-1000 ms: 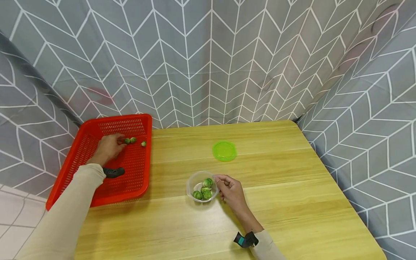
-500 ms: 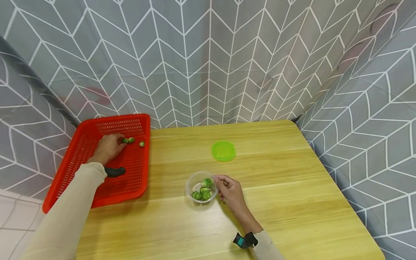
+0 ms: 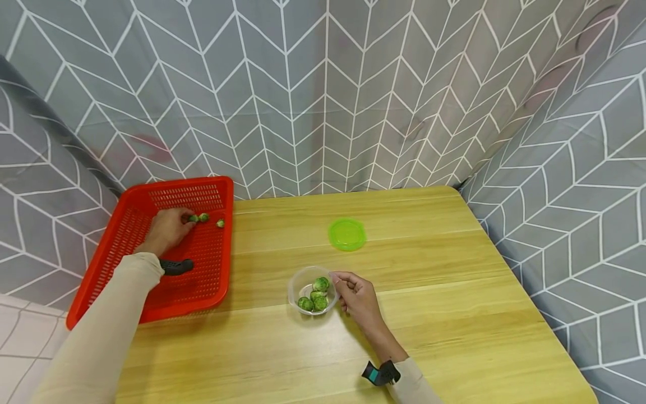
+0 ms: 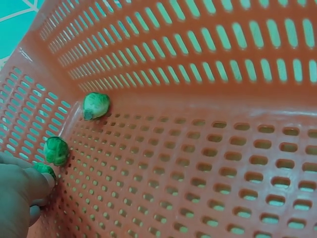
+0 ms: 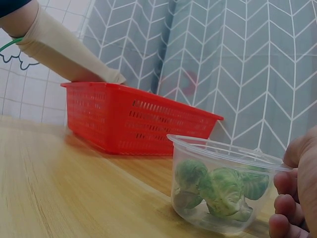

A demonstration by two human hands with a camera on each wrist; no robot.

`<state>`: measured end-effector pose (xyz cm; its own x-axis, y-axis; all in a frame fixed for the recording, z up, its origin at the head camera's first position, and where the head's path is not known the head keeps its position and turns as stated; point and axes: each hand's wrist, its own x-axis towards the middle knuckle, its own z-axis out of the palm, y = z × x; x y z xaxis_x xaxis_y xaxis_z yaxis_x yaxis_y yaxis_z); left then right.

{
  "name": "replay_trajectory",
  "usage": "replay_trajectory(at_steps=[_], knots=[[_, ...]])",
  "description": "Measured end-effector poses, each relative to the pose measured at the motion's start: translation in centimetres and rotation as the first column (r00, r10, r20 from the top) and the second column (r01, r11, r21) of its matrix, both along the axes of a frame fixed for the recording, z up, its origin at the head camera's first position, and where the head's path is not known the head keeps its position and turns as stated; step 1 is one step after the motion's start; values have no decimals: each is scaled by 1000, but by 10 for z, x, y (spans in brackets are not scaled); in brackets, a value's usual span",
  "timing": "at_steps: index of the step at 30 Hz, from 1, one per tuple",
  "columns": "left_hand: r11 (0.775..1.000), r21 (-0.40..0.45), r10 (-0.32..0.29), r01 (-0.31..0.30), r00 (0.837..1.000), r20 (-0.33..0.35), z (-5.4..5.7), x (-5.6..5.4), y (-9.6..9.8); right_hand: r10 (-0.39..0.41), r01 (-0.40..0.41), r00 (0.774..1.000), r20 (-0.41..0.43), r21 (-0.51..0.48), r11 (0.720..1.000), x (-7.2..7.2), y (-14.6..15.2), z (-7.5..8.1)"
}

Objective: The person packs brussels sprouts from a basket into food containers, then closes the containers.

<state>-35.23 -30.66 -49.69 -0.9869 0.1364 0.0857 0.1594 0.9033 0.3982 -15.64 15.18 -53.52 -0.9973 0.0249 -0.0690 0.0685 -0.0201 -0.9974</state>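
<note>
The wooden table (image 3: 454, 292) is occupied at its left by the red basket (image 3: 204, 280), whose far wall should be cleared carefully by the knuckles. The clear bowl (image 3: 294, 290) is placed right of the basket; its rim is pinched by the right hand (image 3: 359, 300), thumb against finger, and only light pressure seems needed, since thin plastic could be flexed or tipped. The left hand (image 3: 169, 229) is lowered into the basket, its fingertips closed to the width of a sprout. The green lid (image 3: 347, 234) is set beyond the bowl, untouched. Four sprouts (image 3: 320, 303) are seen in the bowl. The gripped sprout (image 4: 43, 170), partly hidden, is probably best lifted straight up, so that the neighbouring sprout (image 4: 56, 150) is not nudged.
</note>
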Motion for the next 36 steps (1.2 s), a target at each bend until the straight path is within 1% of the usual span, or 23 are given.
replay_trajectory(at_steps=[4, 8, 14, 17, 22, 24, 28, 31, 36], knots=[[1000, 27, -1, 1, 1000, 17, 3, 3, -4, -1, 1, 1000, -3, 0, 1000, 0, 0, 1], [996, 87, -11, 7, 999, 47, 7, 8, -7, 5, -5, 1000, 4, 2, 1000, 0, 1, 1], [986, 164, -24, 16, 998, 51, 13, 17, -9, 29, -29, 998, 50, 4, 1000, 0, 3, 3], [985, 173, -25, 17, 999, 44, 16, 24, -8, 37, -37, 998, 59, 2, 999, 0, 4, 3], [981, 192, -30, 25, 999, 20, 19, 35, -7, 19, -19, 999, 38, -9, 1000, 1, 2, 2], [978, 204, -39, 39, 999, 0, 20, 38, -5, 11, -11, 1000, 25, -9, 1000, 2, 2, 1], [980, 190, -50, 59, 997, -55, 24, 45, -1, 4, -4, 1000, -2, -5, 1000, 3, 1, 1], [981, 180, -51, 66, 995, -87, 28, 51, 4, 4, -4, 1000, -7, -1, 1000, 3, 1, 1], [977, 194, -56, 84, 988, -143, 33, 62, 10, 7, -7, 1000, -2, -3, 1000, 4, -1, 3]])
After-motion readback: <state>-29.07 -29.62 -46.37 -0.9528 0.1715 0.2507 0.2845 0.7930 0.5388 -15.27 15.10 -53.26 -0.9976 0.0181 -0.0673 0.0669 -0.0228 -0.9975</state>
